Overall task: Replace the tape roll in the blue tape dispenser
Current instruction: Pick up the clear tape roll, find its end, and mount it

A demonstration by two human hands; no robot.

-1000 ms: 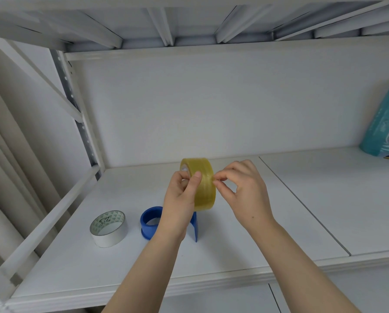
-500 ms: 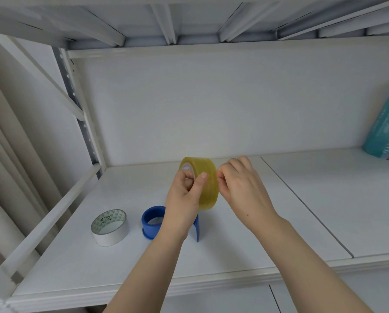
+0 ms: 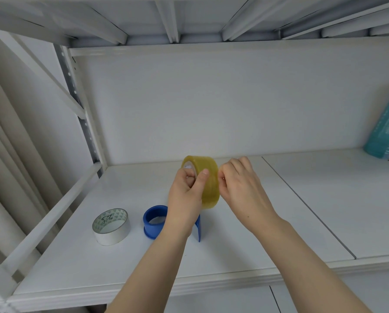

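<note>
Above the front half of the white shelf (image 3: 234, 256), both hands meet on a yellow tape roll (image 3: 209, 184), held upright in the air with its open core facing left. The left hand (image 3: 184, 199) grips it: the fingers are hooked into the core and the thumb (image 3: 203, 177) lies across the outer band. The right hand (image 3: 243, 190) comes in from the other side with its fingers curled, and its fingertips pinch at the roll's right edge; whether a loose end of tape sits between them is too small to tell. Just below the grip, partly hidden behind the left wrist, the blue dispenser (image 3: 154, 219) lies on the shelf. The shelf shows through its ring, and a blue tab (image 3: 198, 229) sticks out under the roll. Lower and to the left of the grip, near the dispenser but apart from it, a white roll (image 3: 112, 225) lies flat, with a triangle pattern and handwriting inside its core. Far to the right of the grip, at the back of the shelf, a teal pack (image 3: 387, 134) leans at the frame edge.
</note>
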